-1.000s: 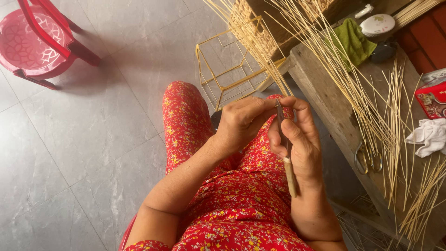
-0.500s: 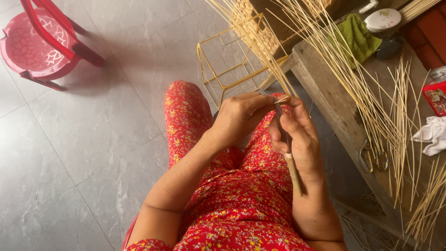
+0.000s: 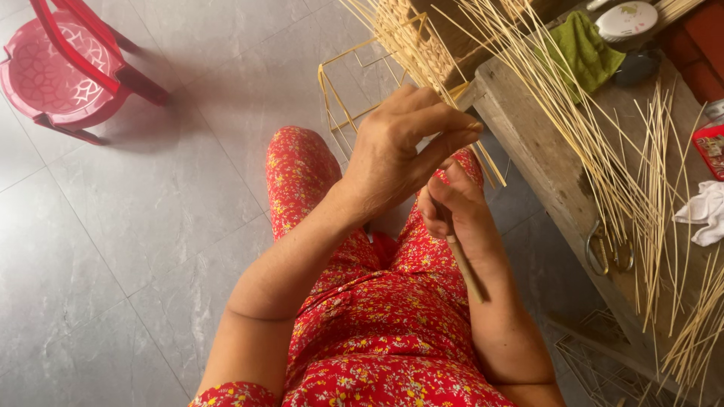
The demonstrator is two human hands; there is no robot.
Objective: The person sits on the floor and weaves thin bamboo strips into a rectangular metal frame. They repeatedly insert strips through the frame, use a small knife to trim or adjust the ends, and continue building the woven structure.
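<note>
A: Looking down at the lap, where are the hands?

B: The left hand (image 3: 400,151) sits near the middle, its fingers curled shut and pinching a thin straw (image 3: 483,154) that runs up toward 12 o'clock. The right hand (image 3: 460,218) is just below it at about 4 o'clock, touching it, closed around a wooden stick (image 3: 466,265) whose free end points down along the wrist.

A: What the stick's upper end does?

B: Cannot tell (the fingers hide it).

A: And round about?

B: A wooden bench (image 3: 528,143) at 2 o'clock carries a loose spread of straws (image 3: 603,166), a green cloth (image 3: 584,53), scissors (image 3: 607,249) and a white rag (image 3: 705,215). A wire frame (image 3: 339,90) stands on the tiled floor (image 3: 151,226) at 12 o'clock, and a red plastic chair (image 3: 68,68) is well apart at 10 o'clock.
</note>
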